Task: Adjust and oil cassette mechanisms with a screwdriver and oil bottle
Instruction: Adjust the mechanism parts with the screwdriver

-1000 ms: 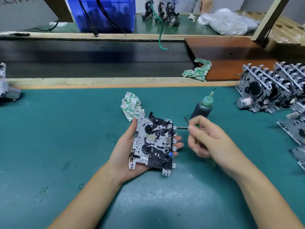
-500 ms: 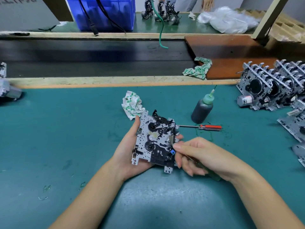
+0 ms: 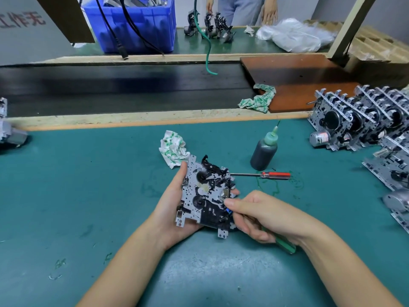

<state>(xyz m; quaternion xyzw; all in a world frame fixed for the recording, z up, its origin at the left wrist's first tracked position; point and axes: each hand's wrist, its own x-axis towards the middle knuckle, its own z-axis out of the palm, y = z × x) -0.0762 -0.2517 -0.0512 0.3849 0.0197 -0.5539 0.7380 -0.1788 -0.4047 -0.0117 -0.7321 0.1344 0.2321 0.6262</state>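
Red-handled screwdriver (image 3: 261, 174) now dropped on green tabletop (image 3: 88, 185); my right hand (image 3: 263, 214) pinches green-handled tool (image 3: 284, 244) at metal cassette mechanism (image 3: 207, 196) cradled in left hand (image 3: 170, 209), adjusting starts.

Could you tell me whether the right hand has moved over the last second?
Yes. The right hand came down from beside the oil bottle, toward the person.

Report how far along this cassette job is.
Done: cannot tell. In hand: left hand holds a mechanism while right hand works a green screwdriver at its edge. Left: oiling; the oil bottle stands untouched, and more mechanisms wait at right.
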